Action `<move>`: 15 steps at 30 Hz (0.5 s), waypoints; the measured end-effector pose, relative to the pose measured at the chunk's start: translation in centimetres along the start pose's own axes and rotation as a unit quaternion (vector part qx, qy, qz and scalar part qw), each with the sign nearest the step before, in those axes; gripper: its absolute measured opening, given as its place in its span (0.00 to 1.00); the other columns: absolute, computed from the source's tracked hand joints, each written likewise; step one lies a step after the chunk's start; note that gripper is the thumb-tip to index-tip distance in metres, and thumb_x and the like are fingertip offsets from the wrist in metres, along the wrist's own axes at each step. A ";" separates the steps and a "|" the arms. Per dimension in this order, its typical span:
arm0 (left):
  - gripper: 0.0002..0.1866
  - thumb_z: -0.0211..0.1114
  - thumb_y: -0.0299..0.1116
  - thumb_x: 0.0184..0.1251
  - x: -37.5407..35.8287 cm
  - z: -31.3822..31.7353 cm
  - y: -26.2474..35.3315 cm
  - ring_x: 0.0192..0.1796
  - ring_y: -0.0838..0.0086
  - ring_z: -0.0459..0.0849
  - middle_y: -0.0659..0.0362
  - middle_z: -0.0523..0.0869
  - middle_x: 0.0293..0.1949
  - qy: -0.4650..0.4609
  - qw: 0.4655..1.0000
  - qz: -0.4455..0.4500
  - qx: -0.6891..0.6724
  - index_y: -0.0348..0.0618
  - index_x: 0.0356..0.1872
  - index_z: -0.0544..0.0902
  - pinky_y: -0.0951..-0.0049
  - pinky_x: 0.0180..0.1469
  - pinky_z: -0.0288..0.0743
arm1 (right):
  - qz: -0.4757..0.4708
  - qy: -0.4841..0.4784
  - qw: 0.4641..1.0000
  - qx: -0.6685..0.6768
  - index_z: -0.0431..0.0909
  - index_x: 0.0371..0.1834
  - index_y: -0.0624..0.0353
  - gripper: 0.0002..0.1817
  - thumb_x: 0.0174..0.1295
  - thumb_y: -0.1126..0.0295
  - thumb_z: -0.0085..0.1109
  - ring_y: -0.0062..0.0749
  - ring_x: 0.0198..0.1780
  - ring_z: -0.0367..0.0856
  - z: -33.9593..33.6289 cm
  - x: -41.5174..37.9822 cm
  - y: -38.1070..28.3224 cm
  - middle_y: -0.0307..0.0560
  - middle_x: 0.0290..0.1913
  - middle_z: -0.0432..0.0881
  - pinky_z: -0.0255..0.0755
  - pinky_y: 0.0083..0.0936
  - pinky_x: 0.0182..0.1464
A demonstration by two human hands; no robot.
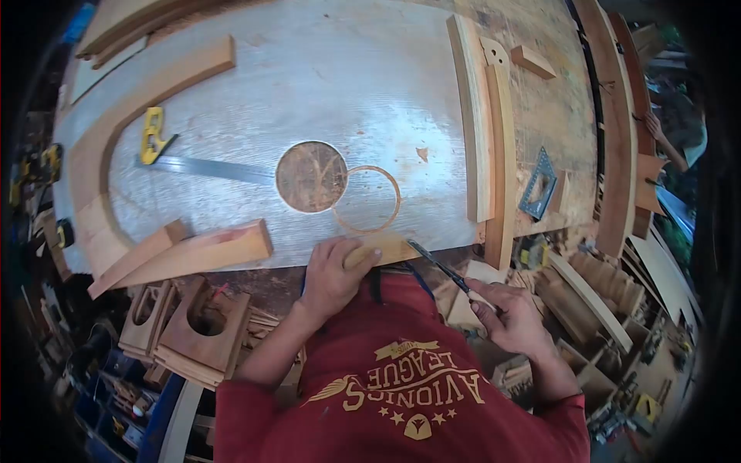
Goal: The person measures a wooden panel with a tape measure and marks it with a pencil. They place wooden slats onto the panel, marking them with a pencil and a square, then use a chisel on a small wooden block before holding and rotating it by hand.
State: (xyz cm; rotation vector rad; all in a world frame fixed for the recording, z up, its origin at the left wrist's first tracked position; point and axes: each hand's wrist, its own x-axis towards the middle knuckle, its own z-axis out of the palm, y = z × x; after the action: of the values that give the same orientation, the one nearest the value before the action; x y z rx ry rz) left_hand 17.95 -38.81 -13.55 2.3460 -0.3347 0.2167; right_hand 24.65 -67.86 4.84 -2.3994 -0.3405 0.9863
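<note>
Close to my body, at the near edge of the workbench, my left hand (337, 272) is closed around a short pale piece of wood (395, 249). My right hand (511, 315) grips a chisel-like tool (440, 268) with a narrow dark metal blade. The blade's tip meets or lies right beside the wood's right end; actual contact is hard to tell. Just beyond the wood, a thin wooden ring (398, 202) lies flat on the silvery sheet (332, 85), next to a round brown disc or opening (311, 176).
A yellow-handled square (208, 167) lies left, near a curved wooden part (96, 154). Boards (471, 116) and a blue speed square (538, 184) are right. Cut blocks (202, 324) with round holes stand lower left. Another person's arm (670, 147) shows far right.
</note>
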 end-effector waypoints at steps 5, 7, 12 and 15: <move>0.23 0.66 0.32 0.56 0.1 1.3 0.1 0.53 0.60 0.79 0.57 0.81 0.52 0.015 1.000 0.002 -0.017 0.57 0.56 0.88 0.60 0.48 0.75 | 0.068 -0.015 0.997 0.036 0.83 0.61 0.64 0.20 0.65 0.76 0.64 0.45 0.39 0.90 -1.3 0.4 -1.9 0.61 0.43 0.89 0.80 0.34 0.48; 0.23 0.66 0.32 0.56 0.1 1.2 0.1 0.53 0.60 0.79 0.57 0.81 0.52 0.017 0.999 0.008 -0.026 0.56 0.56 0.88 0.60 0.49 0.74 | 0.125 -0.025 0.989 0.070 0.84 0.60 0.65 0.19 0.65 0.76 0.65 0.39 0.38 0.90 -1.9 0.8 -3.0 0.62 0.44 0.89 0.80 0.31 0.47; 0.21 0.66 0.34 0.58 0.1 1.0 0.1 0.53 0.62 0.77 0.57 0.81 0.53 0.014 1.000 0.005 -0.025 0.54 0.55 0.89 0.61 0.50 0.73 | 0.132 -0.044 0.984 0.113 0.83 0.60 0.69 0.18 0.66 0.77 0.66 0.31 0.39 0.88 -2.6 1.7 -2.8 0.59 0.42 0.90 0.79 0.27 0.47; 0.19 0.66 0.34 0.60 0.4 0.9 0.4 0.54 0.62 0.76 0.58 0.82 0.53 0.022 1.000 0.010 0.002 0.52 0.54 0.89 0.61 0.50 0.73 | 0.148 -0.066 0.980 0.116 0.83 0.59 0.69 0.18 0.67 0.77 0.66 0.42 0.48 0.91 -3.2 2.0 -3.1 0.62 0.49 0.89 0.80 0.31 0.53</move>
State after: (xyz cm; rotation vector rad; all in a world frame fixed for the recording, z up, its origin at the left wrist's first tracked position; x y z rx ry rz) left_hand 18.28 -39.78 -13.82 2.3379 -0.3372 0.2793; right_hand 28.26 -65.61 7.31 -2.2149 0.0871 1.2454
